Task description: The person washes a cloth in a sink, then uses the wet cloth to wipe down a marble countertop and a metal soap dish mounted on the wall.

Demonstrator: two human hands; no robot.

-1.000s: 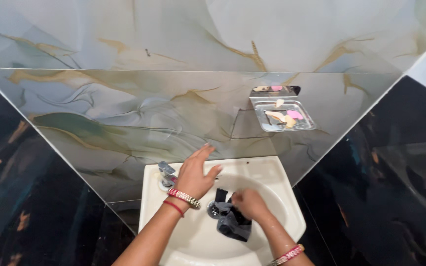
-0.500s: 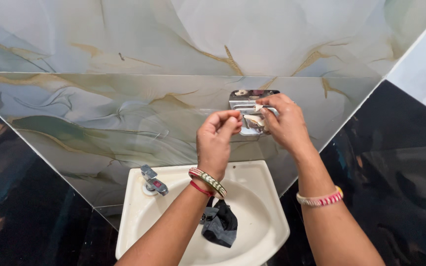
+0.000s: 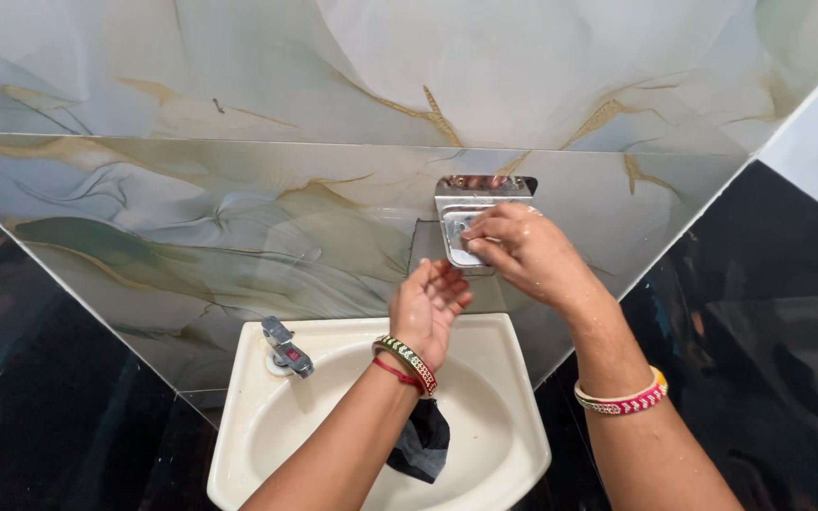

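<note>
Right hand (image 3: 523, 251) now lower in soap dish (image 3: 456, 203), grip unclear, left hand (image 3: 428, 303) opened, empty

Basin: cream washbasin (image 3: 239, 416) fixed against the marbled wall, tap (image 3: 284, 348) on its rim.
In basin: dark wet cloth (image 3: 418, 449).
Wall tray: steel soap dish (image 3: 456, 203).

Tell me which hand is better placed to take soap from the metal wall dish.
Right. The right hand already rests over the metal soap dish, fingers inside it. The left hand hovers cupped below it, above the sink.
</note>
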